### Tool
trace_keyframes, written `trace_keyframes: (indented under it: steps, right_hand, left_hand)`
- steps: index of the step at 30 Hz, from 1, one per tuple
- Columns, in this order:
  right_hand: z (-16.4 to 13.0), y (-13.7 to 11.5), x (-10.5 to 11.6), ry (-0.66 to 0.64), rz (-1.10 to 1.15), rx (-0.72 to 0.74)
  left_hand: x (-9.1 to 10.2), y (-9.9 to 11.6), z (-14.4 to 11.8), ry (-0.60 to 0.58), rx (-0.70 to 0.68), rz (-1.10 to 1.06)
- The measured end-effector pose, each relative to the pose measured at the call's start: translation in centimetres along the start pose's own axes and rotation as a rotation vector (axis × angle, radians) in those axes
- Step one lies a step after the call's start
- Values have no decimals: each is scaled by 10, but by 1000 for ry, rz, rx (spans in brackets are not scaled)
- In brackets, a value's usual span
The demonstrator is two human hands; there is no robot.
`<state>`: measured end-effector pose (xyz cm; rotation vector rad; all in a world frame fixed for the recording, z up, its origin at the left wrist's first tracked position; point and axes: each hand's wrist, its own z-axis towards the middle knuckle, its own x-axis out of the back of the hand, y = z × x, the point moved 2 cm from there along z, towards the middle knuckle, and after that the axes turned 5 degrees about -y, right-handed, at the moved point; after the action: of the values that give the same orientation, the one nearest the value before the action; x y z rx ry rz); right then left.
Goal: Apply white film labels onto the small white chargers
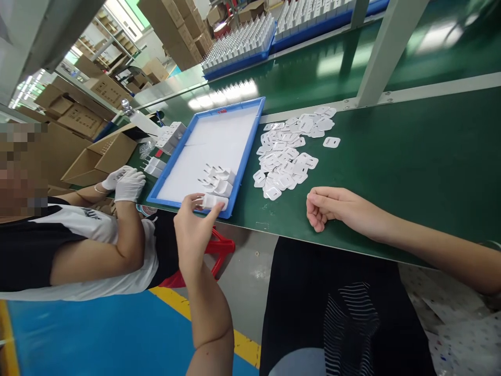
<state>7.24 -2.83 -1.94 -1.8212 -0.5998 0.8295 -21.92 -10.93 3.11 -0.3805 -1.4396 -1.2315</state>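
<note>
- Your left hand [193,224] pinches a white charger plug [214,201] between thumb and fingertips, holding it at the near right corner of the blue tray [250,141], just over the tray's front rim.
- Your right hand [332,208] holds nothing: the fingers are curled into a loose fist, and the hand rests on the green belt [391,167] at about 3 o'clock from the held plug, well apart from it.
- At 12 o'clock from the held plug, a small cluster of white plugs [217,180] lies on the tray's white liner, prongs up, just beside your fingertips.
- At 1 to 2 o'clock, outside the tray's right wall, a heap of white labels [287,156] is spread over the belt; one lone label [331,142] lies apart at the heap's far right.
- At 9 o'clock, a co-worker's gloved hands [125,183] rest at the belt edge, beyond the tray's left corner, with small white boxes [156,167] near them.
- At 10 o'clock, open cardboard cartons [102,156] stand behind the co-worker.
- At 12 o'clock, far across the belt, further blue trays [242,47] carry rows of upright white parts.
</note>
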Motion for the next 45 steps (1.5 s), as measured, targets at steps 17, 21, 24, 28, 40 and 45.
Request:
trace_keyframes:
  steps: [17, 21, 24, 28, 40, 45]
  right_hand:
    - [6, -5, 0, -12, 55, 19]
    - [14, -7, 5, 6, 157, 1]
    - [20, -9, 13, -7, 225, 17]
    - [22, -10, 24, -3, 288, 88]
    - [-8, -56, 64, 433, -771, 193]
    - [-120, -111, 160, 1068, -920, 53]
  left_hand:
    - [-23, 21, -39, 311, -116, 175]
    - [-59, 50, -70, 379, -613, -160]
    - [-94, 77, -78, 147, -850, -382]
    - [-128, 100, -72, -52, -695, -353]
    - [-128, 107, -73, -134, -511, -229]
    - [-130, 112, -73, -121, -549, -214]
